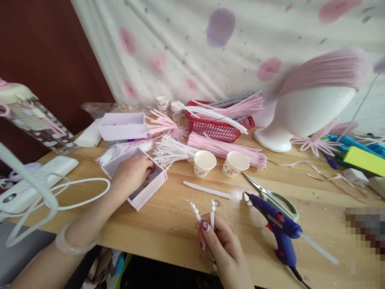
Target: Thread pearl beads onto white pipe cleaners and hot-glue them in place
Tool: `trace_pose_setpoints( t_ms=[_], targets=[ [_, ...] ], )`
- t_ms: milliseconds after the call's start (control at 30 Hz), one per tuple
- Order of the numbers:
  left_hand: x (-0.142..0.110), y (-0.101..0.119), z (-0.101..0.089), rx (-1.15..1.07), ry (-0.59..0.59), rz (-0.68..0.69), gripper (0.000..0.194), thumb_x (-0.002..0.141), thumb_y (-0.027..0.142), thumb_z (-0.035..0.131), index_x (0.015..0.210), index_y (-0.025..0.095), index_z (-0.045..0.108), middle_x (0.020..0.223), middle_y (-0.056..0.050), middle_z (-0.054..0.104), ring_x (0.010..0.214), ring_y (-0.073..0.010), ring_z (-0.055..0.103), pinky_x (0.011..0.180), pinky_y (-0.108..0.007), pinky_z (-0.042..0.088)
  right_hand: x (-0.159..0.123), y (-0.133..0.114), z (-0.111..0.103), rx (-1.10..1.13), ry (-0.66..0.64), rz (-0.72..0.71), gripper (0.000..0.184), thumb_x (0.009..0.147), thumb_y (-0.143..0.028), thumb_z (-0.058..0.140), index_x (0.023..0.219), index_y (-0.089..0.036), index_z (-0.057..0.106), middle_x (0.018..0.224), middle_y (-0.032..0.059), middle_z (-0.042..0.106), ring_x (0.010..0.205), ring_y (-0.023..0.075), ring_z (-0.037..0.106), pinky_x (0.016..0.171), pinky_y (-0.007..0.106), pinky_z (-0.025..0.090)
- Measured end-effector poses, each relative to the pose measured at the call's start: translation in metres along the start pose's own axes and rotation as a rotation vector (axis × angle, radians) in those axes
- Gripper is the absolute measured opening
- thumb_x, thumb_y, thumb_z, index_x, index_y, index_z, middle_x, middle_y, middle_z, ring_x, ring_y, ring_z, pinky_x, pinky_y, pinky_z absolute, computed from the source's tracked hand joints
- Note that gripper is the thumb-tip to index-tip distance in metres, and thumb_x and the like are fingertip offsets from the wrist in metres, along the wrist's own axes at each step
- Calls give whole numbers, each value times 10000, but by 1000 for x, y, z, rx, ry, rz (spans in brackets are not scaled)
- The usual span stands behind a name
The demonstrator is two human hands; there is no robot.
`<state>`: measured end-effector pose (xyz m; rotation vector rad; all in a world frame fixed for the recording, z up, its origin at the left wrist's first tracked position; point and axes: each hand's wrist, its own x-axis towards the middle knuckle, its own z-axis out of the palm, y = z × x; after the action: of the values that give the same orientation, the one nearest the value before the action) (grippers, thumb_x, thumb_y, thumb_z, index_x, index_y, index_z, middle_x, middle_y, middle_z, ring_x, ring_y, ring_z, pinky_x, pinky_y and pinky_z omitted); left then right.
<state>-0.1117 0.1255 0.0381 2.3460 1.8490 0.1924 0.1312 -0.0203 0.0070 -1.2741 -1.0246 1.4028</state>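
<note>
My left hand reaches into an open lilac box, its fingers curled downward. The fingertips are hidden, and I cannot make out what they pinch among the small items inside. Above the table's front edge, my right hand is closed on two white pearl-tipped stems, held upright side by side between thumb and fingers. A bundle of similar white stems with pearl ends lies just beyond the box. One loose white stick rests on the wood between the hands and the paper cups.
Two paper cups stand mid-table. Scissors and a blue glue gun lie right. Behind are pink pipe cleaners, a red basket, another lilac box and a foam head. White cable loops left.
</note>
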Motion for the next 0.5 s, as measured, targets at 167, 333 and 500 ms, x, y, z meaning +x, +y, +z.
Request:
trace_pose_setpoints(
  t_ms=[167, 333, 500],
  targets=[
    [2, -2, -2, 30, -25, 7, 314, 883, 177, 515, 963, 221, 816, 1058, -105, 807, 989, -357, 717, 754, -399, 480, 2, 0, -3, -39, 24, 28, 477, 904, -651, 640, 726, -209, 608, 623, -41, 466, 594, 142, 371, 576, 285, 297],
    [4, -2, -3, 49, -34, -3, 301, 891, 181, 524, 935, 231, 818, 1041, -100, 809, 965, -358, 715, 730, -398, 467, 5, -1, -2, -54, 24, 38, 469, 915, -628, 635, 701, -213, 585, 625, -37, 462, 600, 149, 384, 590, 288, 316],
    [3, -3, -2, 39, -22, -7, 291, 884, 182, 531, 920, 220, 817, 1026, -101, 809, 964, -368, 710, 717, -405, 450, 6, 0, -3, -92, 28, 45, 487, 920, -632, 621, 676, -216, 552, 615, -31, 484, 595, 151, 413, 584, 288, 321]
  ],
)
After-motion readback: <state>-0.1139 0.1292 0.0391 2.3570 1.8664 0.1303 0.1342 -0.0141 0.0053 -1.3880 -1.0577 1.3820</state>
